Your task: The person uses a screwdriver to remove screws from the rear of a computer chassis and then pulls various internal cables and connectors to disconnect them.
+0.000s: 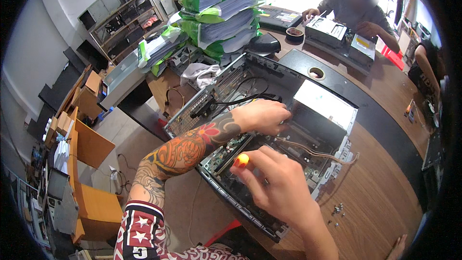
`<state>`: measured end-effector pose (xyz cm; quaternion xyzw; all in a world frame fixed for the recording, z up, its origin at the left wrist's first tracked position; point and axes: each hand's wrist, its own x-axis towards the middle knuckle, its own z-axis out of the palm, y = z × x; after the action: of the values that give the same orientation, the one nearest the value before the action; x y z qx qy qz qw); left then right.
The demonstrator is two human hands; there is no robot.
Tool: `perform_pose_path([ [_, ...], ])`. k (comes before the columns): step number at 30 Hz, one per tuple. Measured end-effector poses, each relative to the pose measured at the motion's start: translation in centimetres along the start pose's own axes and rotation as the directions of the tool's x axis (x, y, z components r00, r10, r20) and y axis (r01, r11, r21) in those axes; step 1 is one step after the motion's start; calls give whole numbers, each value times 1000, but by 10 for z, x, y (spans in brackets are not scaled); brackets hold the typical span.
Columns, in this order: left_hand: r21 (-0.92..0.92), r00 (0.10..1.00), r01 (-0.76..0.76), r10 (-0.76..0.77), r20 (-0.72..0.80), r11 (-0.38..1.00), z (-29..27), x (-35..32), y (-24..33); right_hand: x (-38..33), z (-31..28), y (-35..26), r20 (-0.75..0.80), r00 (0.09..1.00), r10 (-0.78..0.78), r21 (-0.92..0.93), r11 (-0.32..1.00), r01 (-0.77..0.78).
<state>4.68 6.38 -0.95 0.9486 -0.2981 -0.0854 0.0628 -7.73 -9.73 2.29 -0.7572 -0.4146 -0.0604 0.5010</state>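
Note:
An opened desktop computer case (223,175) lies on the table in front of me, its inside facing up. My left hand (266,116) reaches across into the case, fingers curled downward beside the silver metal box (323,103). Its fingertips are hidden, so what they grip does not show. Nearer to me, above the case's front part, my right hand (279,180) is closed round a screwdriver (243,159) with a yellow and red handle; the shaft cannot be seen. Brown and white wires (313,150) run from the case's middle over its right edge.
Loose screws (339,209) lie right of the case. Beyond it are a tape roll (316,72) and stacked papers in green wrapping (219,21). Across the table a person (353,7) handles another metal unit (327,30). A hand (398,248) shows at the lower right.

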Motion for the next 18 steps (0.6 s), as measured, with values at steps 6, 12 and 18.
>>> perform_pose_path([
  [6,-8,1000,-18,18,-13,1000,0,-1,0,-7,17,-8,42,995,-95,72,993,92],
  [12,17,999,5,-6,38,1000,-1,-1,-2,1,13,8,80,994,-75,43,997,71],
  [18,-12,1000,-2,3,31,1000,0,-2,-2,-4,12,1,204,979,13,11,1000,-15],
])
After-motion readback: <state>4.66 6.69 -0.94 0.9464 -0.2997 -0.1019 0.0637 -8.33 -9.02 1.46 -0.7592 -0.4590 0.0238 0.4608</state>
